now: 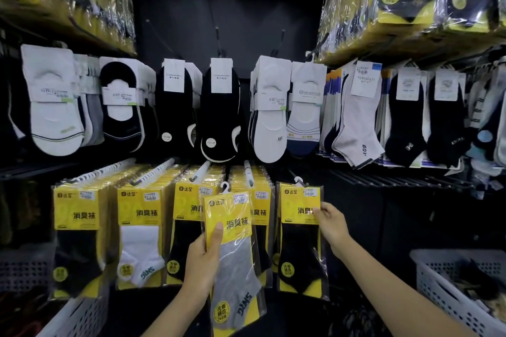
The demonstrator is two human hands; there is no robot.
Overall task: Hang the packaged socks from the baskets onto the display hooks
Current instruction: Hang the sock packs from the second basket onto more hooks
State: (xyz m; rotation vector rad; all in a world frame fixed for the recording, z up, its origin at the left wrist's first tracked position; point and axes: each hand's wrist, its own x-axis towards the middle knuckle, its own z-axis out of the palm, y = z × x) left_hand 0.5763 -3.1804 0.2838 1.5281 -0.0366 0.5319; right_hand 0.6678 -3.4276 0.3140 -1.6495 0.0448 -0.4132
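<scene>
Both hands are busy. With our left hand [204, 254] we are gripping a grey sock pack [238, 262], thumb curled over its yellow front, holding it upright before the lower row of hanging yellow packs [139, 216]. With our right hand [331, 223] we are pinching the right edge of a black sock pack [295, 243] hanging at that row's right end. A white basket [438, 282] is sitting low on our right.
</scene>
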